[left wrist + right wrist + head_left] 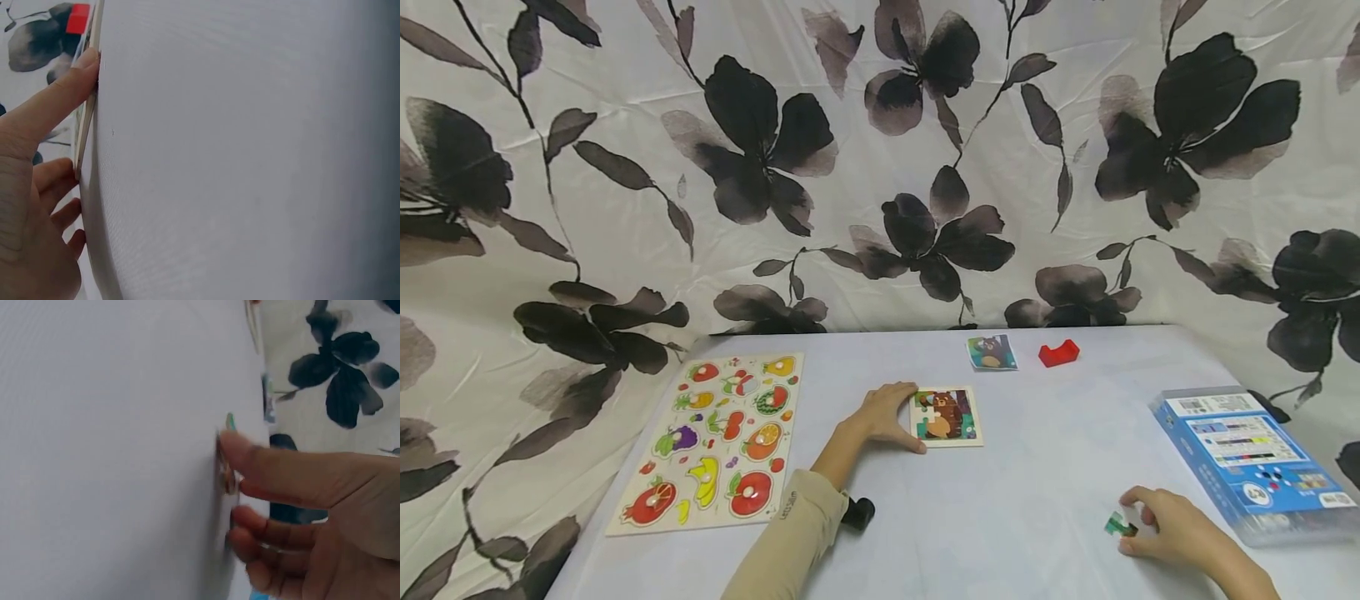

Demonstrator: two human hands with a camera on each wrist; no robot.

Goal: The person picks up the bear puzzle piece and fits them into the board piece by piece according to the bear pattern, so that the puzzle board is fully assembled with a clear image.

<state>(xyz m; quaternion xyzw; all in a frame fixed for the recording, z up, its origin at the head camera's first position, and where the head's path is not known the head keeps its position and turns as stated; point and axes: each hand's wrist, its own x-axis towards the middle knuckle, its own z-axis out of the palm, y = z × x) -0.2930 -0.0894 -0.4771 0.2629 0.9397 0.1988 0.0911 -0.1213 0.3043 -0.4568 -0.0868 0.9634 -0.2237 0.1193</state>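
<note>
A small jigsaw puzzle board with a bear picture lies on the white table; a pale patch shows in its lower left part. My left hand holds it at its left side, the thumb by the lower edge and the fingers by the upper corner. The left wrist view shows the thumb against the board's edge. At the right, my right hand pinches a green puzzle piece between thumb and fingers, just at the table. In the right wrist view, the thumb partly covers the piece.
To the left lies a fruit puzzle board. A bear picture card and a red plastic piece lie near the table's back edge. On the right sits a blue-labelled clear box. Floral cloth hangs behind the table.
</note>
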